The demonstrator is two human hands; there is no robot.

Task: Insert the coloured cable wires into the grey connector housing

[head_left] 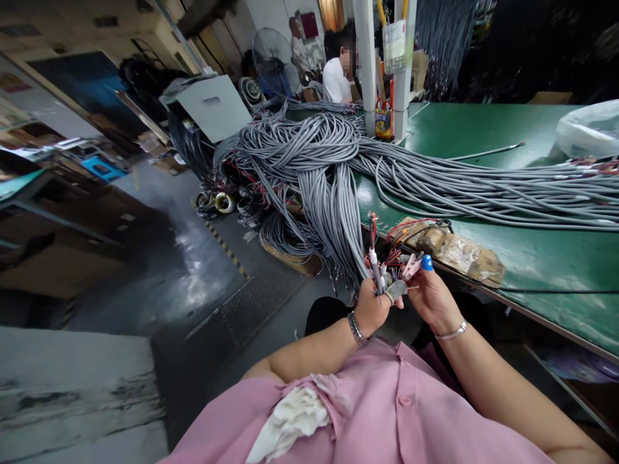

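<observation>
The green table runs along the right. A thick mass of gray cables lies across it and spills over its left edge toward the floor. A brown taped block sits at the table's near edge. Just in front of it, the left hand is closed around a bunch of wire ends, held upright. The right hand, 1 finger in a blue cap, pinches the bunch's coloured strands.
</observation>
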